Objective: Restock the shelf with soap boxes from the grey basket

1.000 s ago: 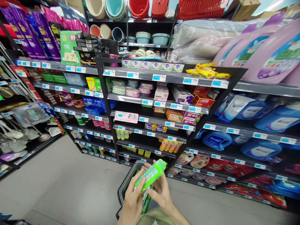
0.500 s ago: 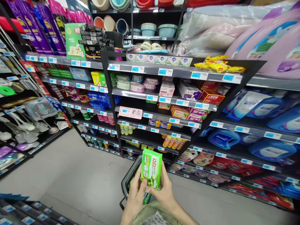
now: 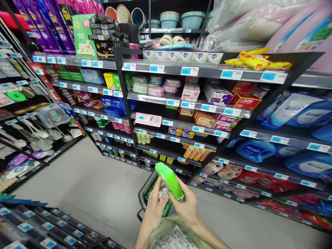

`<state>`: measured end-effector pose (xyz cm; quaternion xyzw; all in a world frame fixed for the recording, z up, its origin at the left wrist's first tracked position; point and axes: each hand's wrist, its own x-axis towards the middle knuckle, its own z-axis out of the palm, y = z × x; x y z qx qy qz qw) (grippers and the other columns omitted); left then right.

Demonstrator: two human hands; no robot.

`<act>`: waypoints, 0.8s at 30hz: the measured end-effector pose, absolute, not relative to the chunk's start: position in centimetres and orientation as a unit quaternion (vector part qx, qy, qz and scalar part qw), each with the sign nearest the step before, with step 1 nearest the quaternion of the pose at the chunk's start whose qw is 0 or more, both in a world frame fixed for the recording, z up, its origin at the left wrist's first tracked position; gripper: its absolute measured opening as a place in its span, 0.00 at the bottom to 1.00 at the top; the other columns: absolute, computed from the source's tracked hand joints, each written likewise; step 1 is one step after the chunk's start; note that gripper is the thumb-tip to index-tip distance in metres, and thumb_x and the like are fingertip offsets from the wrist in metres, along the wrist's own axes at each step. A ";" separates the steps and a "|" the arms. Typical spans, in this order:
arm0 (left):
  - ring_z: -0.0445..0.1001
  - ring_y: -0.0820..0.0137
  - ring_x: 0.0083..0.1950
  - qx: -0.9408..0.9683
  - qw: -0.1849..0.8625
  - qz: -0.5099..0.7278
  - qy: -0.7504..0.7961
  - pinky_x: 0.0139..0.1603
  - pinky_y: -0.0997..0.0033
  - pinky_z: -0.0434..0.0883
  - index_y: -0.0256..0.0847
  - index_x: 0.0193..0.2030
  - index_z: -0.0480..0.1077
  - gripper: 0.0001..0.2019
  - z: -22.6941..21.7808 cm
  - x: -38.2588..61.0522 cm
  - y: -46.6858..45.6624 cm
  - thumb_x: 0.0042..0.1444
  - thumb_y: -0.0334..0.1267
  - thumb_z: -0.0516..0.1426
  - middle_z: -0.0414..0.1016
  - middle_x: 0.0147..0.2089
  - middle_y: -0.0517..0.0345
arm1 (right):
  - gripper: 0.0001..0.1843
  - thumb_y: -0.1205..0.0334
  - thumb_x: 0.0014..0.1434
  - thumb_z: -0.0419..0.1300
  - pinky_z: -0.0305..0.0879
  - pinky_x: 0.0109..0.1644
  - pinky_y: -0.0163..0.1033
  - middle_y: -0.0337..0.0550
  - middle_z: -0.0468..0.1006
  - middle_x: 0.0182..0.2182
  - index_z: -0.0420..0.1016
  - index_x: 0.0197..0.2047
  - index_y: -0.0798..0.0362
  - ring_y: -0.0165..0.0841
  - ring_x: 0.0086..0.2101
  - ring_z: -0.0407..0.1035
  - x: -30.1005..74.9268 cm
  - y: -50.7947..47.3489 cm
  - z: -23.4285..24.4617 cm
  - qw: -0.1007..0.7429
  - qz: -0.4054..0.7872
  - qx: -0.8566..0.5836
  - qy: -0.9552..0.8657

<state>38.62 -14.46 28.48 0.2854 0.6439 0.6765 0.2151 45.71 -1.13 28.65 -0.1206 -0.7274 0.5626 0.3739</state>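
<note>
I held the bright green, plastic-wrapped rectangular pack (image 3: 169,180) in both hands, low in the middle of my view and tilted with one narrow edge facing up. My left hand (image 3: 154,209) cupped its underside, fingers (image 3: 157,191) pressed together against the label. My right hand (image 3: 187,206) closed round the lower end, fingers curled over the edge. The pack sat just above the black plastic shopping basket (image 3: 142,195) on the grey floor (image 3: 90,186), in front of the black metal shelving unit (image 3: 207,72) stocked with soaps.

Shop aisle: grey floor (image 3: 98,193), black shelving (image 3: 178,138) packed with goods, bright light.
</note>
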 end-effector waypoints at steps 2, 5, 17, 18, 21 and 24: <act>0.60 0.48 0.75 0.277 0.218 0.680 0.643 0.76 0.44 0.57 0.39 0.75 0.58 0.41 28.2 39.0 -14.2 0.66 0.65 0.54 0.63 0.73 0.38 | 0.29 0.72 0.58 0.68 0.71 0.65 0.62 0.44 0.81 0.56 0.79 0.60 0.40 0.50 0.57 0.75 45.8 -0.6 29.0 0.394 0.510 -0.030 -0.764; 0.60 0.51 0.74 0.248 0.243 0.728 0.591 0.77 0.46 0.54 0.39 0.73 0.62 0.38 27.5 39.4 -13.8 0.67 0.64 0.51 0.68 0.69 0.39 | 0.30 0.77 0.59 0.64 0.69 0.65 0.66 0.41 0.83 0.50 0.80 0.58 0.36 0.49 0.56 0.76 46.0 0.1 28.9 0.411 0.430 0.092 -0.799; 0.61 0.45 0.74 0.238 0.227 0.812 0.482 0.72 0.44 0.65 0.42 0.75 0.55 0.47 28.0 39.5 -13.6 0.56 0.64 0.64 0.61 0.73 0.37 | 0.16 0.67 0.52 0.74 0.76 0.58 0.64 0.45 0.87 0.42 0.87 0.44 0.43 0.51 0.47 0.81 45.6 -0.9 29.9 0.378 0.558 0.012 -0.739; 0.61 0.45 0.74 0.232 0.207 0.826 0.470 0.70 0.45 0.67 0.43 0.75 0.54 0.48 28.1 39.6 -13.6 0.55 0.62 0.66 0.59 0.74 0.37 | 0.18 0.66 0.51 0.75 0.77 0.57 0.61 0.46 0.86 0.44 0.86 0.46 0.44 0.50 0.47 0.81 45.6 -1.1 30.0 0.385 0.575 -0.022 -0.722; 0.68 0.48 0.69 0.194 0.164 0.844 0.473 0.65 0.51 0.72 0.45 0.74 0.53 0.44 28.1 39.7 -13.8 0.58 0.54 0.67 0.63 0.72 0.38 | 0.22 0.56 0.52 0.76 0.79 0.48 0.48 0.49 0.85 0.46 0.83 0.51 0.48 0.45 0.44 0.80 45.6 -1.4 30.2 0.353 0.650 -0.159 -0.654; 0.71 0.51 0.67 0.194 0.154 0.825 0.508 0.64 0.54 0.73 0.44 0.75 0.52 0.42 28.0 39.3 -14.3 0.61 0.47 0.67 0.64 0.71 0.37 | 0.25 0.44 0.57 0.71 0.77 0.41 0.41 0.48 0.83 0.48 0.81 0.52 0.49 0.41 0.41 0.78 45.0 -1.3 30.3 0.254 0.757 -0.240 -0.552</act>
